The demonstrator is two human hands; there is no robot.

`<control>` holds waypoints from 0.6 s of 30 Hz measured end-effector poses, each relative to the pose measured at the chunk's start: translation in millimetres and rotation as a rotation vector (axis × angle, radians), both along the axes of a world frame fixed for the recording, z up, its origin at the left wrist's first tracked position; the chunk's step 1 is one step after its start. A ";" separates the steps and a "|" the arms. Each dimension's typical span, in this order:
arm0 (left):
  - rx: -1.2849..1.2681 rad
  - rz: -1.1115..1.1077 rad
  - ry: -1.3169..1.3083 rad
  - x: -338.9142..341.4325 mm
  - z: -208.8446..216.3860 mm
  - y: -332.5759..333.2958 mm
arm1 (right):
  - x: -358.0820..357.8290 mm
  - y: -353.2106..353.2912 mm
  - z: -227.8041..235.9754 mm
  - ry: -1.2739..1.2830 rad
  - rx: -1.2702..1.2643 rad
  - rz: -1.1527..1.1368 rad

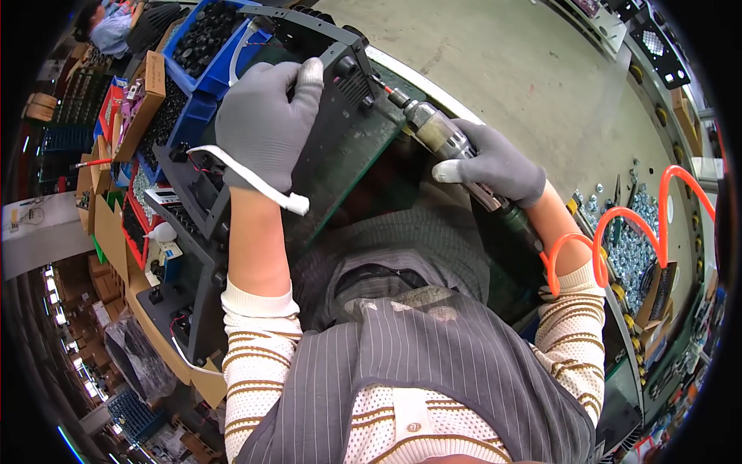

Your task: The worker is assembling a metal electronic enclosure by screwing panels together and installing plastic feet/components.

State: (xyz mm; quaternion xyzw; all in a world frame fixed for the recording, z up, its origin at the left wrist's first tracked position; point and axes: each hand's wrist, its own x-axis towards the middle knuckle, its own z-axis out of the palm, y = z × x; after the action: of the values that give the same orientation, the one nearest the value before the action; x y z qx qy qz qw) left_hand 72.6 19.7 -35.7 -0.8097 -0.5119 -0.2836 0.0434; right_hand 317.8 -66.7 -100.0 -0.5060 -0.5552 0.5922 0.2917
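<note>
**Figure: Two gloved hands at a black vented housing, with an air screwdriver in line**

Head view. We take the black vented housing (pixel 334 97) as our landmark; it sits on the dark green bench top (pixel 338 172), beyond the person's lap. The left hand (pixel 267 124), in a grey glove, lies against the housing's left side, its fingers curled and its thumb raised along the near face. We cannot tell how tightly it closes, since the fingertips are hidden, but we read the pose as a steadying one. A white cable (pixel 251 176) crosses the left wrist, just to the near side of the housing.

To the right of the housing, the right hand (pixel 495 164), gloved alike, is wrapped round the air screwdriver (pixel 439 135), thumb laid over the barrel. We judge that this grip keeps the tool aligned, since its bit points at the vented face; whether bit and housing touch, we cannot tell. The hands are well apart. An orange coiled hose (pixel 662 209) trails from the tool's rear, farther right of the housing, and so leaves the bit end unobstructed.

Beyond the housing's left side we note a blue bin (pixel 226 68) of black plastic parts (pixel 207 39), presumably placed there for easy reach. Well to its right lies a heap of metal fasteners (pixel 634 251).
</note>
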 end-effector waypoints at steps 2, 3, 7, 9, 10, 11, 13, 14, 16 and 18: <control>0.121 -0.116 -0.244 2.3 -1.8 -17.4 | -0.3 -5.8 -0.2 0.008 -0.024 -0.021; 0.028 -0.312 -0.508 3.3 -6.3 -32.4 | -0.1 -12.9 -0.5 0.040 -0.084 -0.026; -1.416 -0.285 -1.351 -14.8 -61.1 -79.9 | 0.9 -44.1 -1.3 0.249 -0.175 -0.044; -1.720 0.029 -1.838 -13.3 -95.5 -81.0 | -2.3 -54.9 1.6 0.252 -0.240 -0.063; -1.725 0.042 -1.841 -13.8 -100.4 -80.4 | -2.9 -58.4 -2.1 0.260 -0.272 -0.058; -1.702 0.037 -1.885 -14.1 -102.3 -79.9 | -3.5 -61.7 -6.3 0.268 -0.304 -0.053; -1.683 0.037 -1.929 -11.9 -102.8 -79.2 | -4.1 -68.2 -12.7 0.275 -0.271 -0.053; -1.684 -0.097 -1.900 -12.4 -105.6 -79.5 | -4.3 -71.5 -14.0 0.280 -0.228 -0.052; -1.705 -0.331 -1.872 -17.1 -110.6 -79.3 | -5.6 -73.1 -8.9 0.269 -0.230 -0.027; -1.673 -0.299 -1.869 -19.0 -114.5 -79.6 | -7.3 -75.7 -3.1 0.269 -0.241 0.000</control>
State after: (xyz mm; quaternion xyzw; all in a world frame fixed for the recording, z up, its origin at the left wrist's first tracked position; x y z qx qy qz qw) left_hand 53.6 -59.9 -150.1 -0.1304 -0.2731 -0.3386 -0.8909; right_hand 310.5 -142.4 -103.1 -0.4535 -0.4364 0.7166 0.3005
